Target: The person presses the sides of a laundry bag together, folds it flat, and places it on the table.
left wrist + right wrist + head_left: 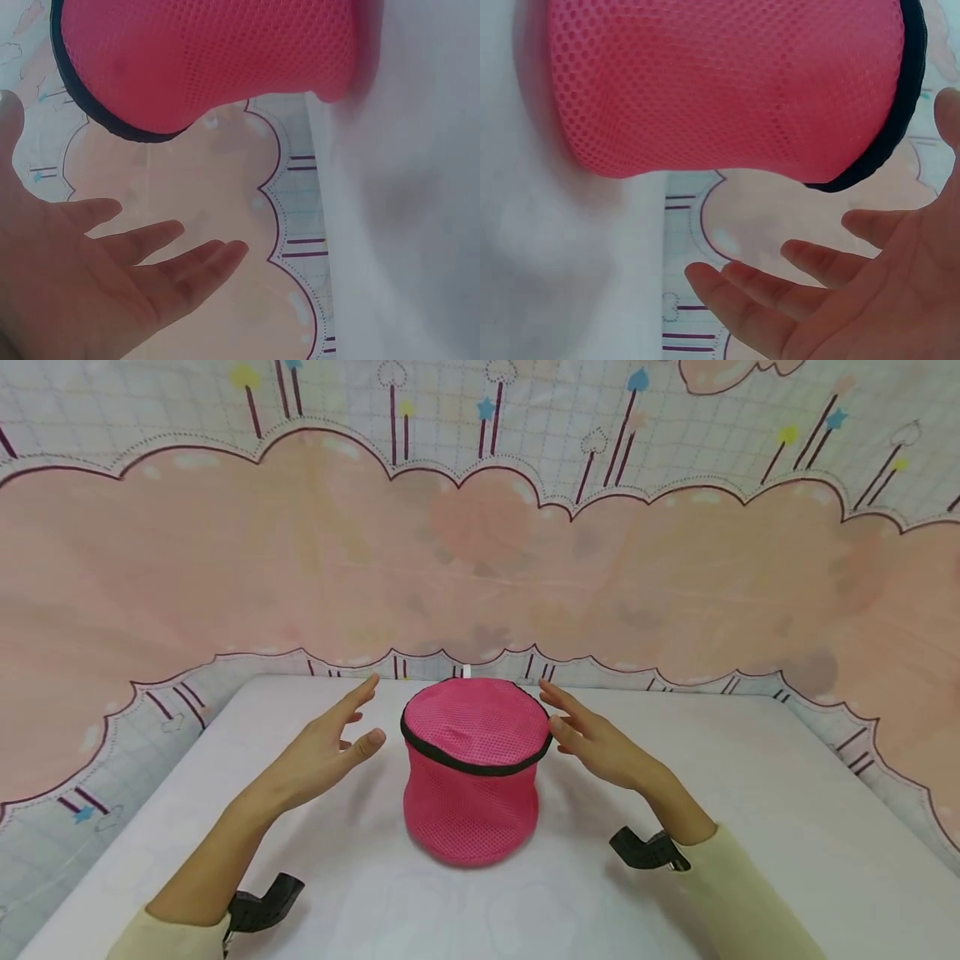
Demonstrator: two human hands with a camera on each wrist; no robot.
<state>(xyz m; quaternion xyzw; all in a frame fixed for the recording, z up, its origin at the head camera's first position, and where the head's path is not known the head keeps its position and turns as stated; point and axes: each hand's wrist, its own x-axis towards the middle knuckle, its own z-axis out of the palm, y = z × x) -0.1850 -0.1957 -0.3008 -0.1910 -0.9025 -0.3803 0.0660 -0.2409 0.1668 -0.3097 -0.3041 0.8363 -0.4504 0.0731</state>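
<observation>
A pink mesh laundry bag, round like a drum with a black zip band around its top edge, stands upright on the white table. Its lid is on and sags slightly; what may be inside is hidden. To its left my left hand is held in the air, fingers extended and apart from the bag. My right hand hovers on the other side, close to the black rim. In the right wrist view a gap shows between the right hand's fingers and the mesh. Neither hand holds anything.
The white table spreads around the bag. Behind it hangs a cloth backdrop printed with peach cloud shapes and candle-like sticks. A small white tag sticks up behind the bag's lid. Black wrist mounts hang below both forearms.
</observation>
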